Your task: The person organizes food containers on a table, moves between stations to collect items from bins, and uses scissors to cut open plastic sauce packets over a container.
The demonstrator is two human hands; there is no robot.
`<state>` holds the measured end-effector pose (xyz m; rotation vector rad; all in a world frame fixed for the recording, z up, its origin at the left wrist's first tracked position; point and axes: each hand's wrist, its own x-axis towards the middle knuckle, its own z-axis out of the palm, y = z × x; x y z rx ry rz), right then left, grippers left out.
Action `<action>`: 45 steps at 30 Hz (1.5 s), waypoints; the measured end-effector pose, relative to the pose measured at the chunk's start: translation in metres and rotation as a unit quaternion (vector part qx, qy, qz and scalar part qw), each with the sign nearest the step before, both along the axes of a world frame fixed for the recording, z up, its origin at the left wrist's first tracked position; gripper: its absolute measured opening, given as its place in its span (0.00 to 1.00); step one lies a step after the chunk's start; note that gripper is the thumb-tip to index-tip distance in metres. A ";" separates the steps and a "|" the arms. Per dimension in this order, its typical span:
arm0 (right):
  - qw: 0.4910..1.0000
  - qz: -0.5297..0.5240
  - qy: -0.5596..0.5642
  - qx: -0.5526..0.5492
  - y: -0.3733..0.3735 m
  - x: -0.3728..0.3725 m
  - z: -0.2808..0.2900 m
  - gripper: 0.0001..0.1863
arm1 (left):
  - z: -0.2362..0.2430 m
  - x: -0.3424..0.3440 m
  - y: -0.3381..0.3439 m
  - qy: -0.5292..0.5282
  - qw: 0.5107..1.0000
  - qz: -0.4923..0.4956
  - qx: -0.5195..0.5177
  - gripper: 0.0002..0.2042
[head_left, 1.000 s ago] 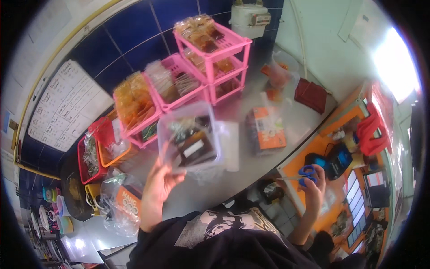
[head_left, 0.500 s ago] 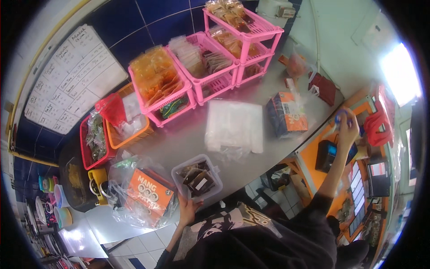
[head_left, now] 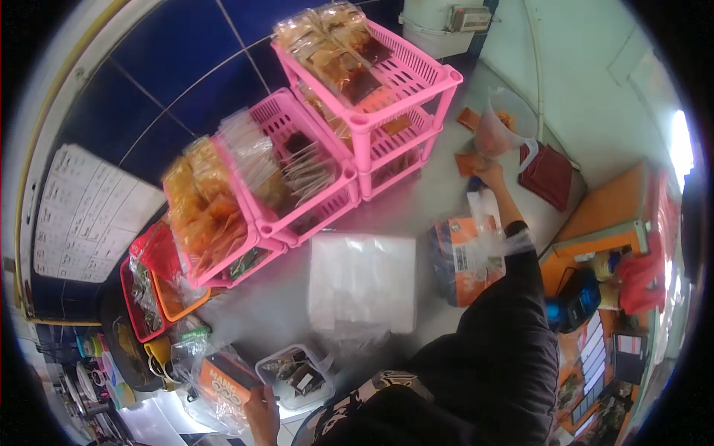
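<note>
My right hand (head_left: 491, 175) reaches to the far right corner of the metal counter, its fingers closed around a small blue object (head_left: 474, 183); its kind is not clear. Beside that hand are a brown-orange packet (head_left: 465, 163) and a clear plastic jug (head_left: 494, 134) with orange-brown contents. My left hand (head_left: 261, 413) is low at the near edge, fingers apart. It lies against the right side of an orange and dark box (head_left: 227, 380) in clear plastic, next to a clear tub (head_left: 297, 377) of dark packets.
A stack of white plastic bags (head_left: 362, 282) lies mid-counter, with another orange and blue box (head_left: 468, 260) to its right. Pink racks (head_left: 349, 186) with filled sachets line the back. A dark red pouch (head_left: 547, 175) and an orange shelf (head_left: 602, 215) are at the right.
My right hand has swung from the orange shelf to the far counter corner with the blue object. My left hand has shifted from the tub's rim to the box. The view has turned.
</note>
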<state>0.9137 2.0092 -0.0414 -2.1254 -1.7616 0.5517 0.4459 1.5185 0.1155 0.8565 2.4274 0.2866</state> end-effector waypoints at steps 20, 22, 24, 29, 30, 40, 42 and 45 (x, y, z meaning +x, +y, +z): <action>0.980 0.142 -0.136 -0.030 0.211 -0.027 -0.041 0.12 | -0.062 0.032 0.045 0.111 0.987 -0.083 0.086 0.21; 0.975 0.170 -0.137 -0.036 0.204 -0.033 -0.034 0.12 | -0.063 0.034 0.045 0.110 0.983 -0.073 0.125 0.21; 0.970 0.203 -0.130 -0.038 0.192 -0.040 -0.018 0.12 | -0.066 0.031 0.042 0.107 0.984 -0.067 0.128 0.21; 0.975 0.209 -0.014 -0.077 0.125 -0.034 0.043 0.12 | -0.070 0.017 0.031 0.129 0.970 -0.117 0.170 0.21; 0.977 0.181 0.025 -0.106 0.109 -0.033 0.052 0.13 | -0.071 0.016 0.023 0.131 0.969 -0.114 0.174 0.22; 0.970 0.129 0.183 0.090 -0.190 -0.040 0.219 0.10 | -0.102 -0.028 -0.008 0.076 0.932 -0.137 0.328 0.17; 0.937 0.141 0.252 0.198 -0.248 -0.065 0.221 0.11 | -0.110 -0.035 -0.014 0.080 0.916 -0.192 0.342 0.18; 0.981 -0.010 0.193 0.035 -0.312 -0.100 0.171 0.14 | -0.103 -0.032 -0.009 0.124 0.888 -0.289 0.337 0.16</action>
